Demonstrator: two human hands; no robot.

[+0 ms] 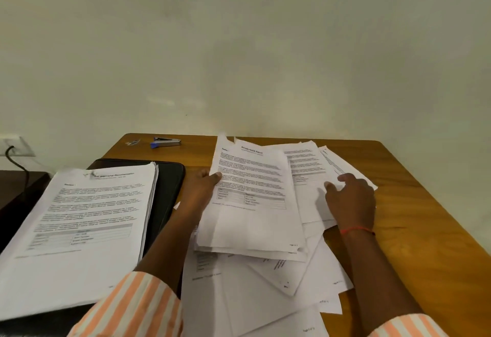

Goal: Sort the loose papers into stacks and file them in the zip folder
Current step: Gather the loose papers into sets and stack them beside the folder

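A thick sorted stack of printed papers [79,225] lies on the black zip folder [170,185] at the left. Loose printed sheets [265,283] are scattered over the middle of the wooden table [414,217]. My left hand [198,190] grips the left edge of a small bundle of sheets [252,198], thumb on top, with the bundle's left side raised off the pile. My right hand [350,201] rests on the loose sheets to the right, fingers slightly curled and spread on the paper.
A silver and blue stapler [166,142] and a few small clips [132,142] lie near the table's back edge by the wall. A dark side table [16,190] with a black cable stands at the left. The table's right side is bare wood.
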